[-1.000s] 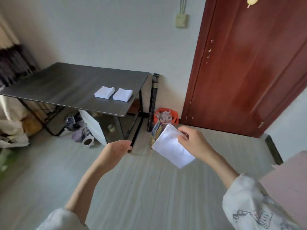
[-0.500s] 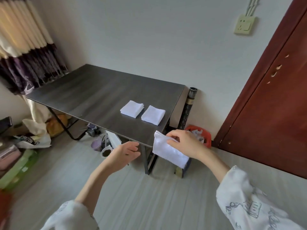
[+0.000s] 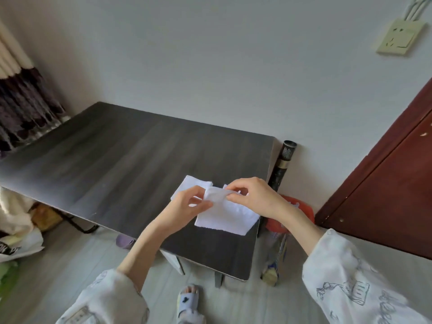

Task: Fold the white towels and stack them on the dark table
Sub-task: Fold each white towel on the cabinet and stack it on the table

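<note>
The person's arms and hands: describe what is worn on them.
Both forearms are bare; the left hand and right hand wear no gloves. Loose white fabric sleeves, pushed back, carry blue-grey line drawings: left sleeve, right sleeve.

The held towel (image 3: 224,212) and the right hand (image 3: 254,197) hide nearly all of the second folded towel (image 3: 225,186) at twelve o'clock behind them. The left hand (image 3: 187,204) covers the near corner of the first folded towel (image 3: 194,184). The dark table (image 3: 117,164) runs off the frame at nine o'clock, and its top hides most of its legs.
</note>
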Available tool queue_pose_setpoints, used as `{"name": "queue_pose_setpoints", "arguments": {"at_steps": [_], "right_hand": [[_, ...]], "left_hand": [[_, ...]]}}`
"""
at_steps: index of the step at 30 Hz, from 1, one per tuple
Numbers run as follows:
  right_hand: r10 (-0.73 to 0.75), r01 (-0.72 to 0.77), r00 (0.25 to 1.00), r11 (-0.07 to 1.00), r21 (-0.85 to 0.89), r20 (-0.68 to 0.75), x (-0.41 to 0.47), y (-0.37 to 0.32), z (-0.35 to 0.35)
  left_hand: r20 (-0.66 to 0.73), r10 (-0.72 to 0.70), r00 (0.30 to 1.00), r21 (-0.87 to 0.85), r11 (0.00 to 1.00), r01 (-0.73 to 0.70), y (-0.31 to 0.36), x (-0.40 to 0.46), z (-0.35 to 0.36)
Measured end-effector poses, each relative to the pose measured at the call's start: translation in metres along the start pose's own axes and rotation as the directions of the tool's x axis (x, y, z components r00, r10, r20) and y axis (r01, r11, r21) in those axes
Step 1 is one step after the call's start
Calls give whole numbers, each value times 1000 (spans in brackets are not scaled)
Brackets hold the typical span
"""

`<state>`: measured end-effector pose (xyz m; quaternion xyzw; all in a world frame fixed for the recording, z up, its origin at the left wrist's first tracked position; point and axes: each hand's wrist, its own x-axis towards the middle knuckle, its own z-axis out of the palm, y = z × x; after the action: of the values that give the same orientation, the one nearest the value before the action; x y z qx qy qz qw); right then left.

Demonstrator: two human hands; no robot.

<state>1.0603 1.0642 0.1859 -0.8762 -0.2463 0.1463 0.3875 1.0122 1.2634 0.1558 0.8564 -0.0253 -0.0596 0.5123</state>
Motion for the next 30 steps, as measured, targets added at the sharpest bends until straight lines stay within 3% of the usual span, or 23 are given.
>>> {"name": "queue_pose_setpoints", "arguments": {"at_steps": [4, 7, 12, 14, 15, 19, 23, 30], "right_hand": [[147, -135, 988, 972, 193, -52, 73, 12, 2], [288, -245, 957, 866, 435, -33, 109, 23, 11], [411, -315, 901, 398, 862, 139, 143, 45, 38], [426, -317, 884, 238, 918, 195, 153, 49, 51], [432, -327, 876, 207, 922, 214, 158, 51, 56], [470, -365, 852, 220, 905, 230, 177, 57, 70], [598, -408, 779, 255, 877, 188, 192, 63, 81], [798, -510, 586, 226, 830, 143, 218, 80, 96]], "left_hand": [[151, 36, 988, -113, 993, -19, -11, 63, -50], [242, 55, 969, -123, 992, -26, -19, 103, -83], [375, 21, 927, -223, 973, 68, -34, 152, -117], [404, 3, 915, -269, 956, 115, -45, 165, -124], [416, -12, 909, -293, 945, 146, -51, 171, -127], [445, -106, 889, -366, 885, 289, -79, 193, -132], [447, -195, 873, -390, 836, 386, -107, 209, -129], [483, -364, 796, -197, 841, 504, -152, 242, -115]]}}
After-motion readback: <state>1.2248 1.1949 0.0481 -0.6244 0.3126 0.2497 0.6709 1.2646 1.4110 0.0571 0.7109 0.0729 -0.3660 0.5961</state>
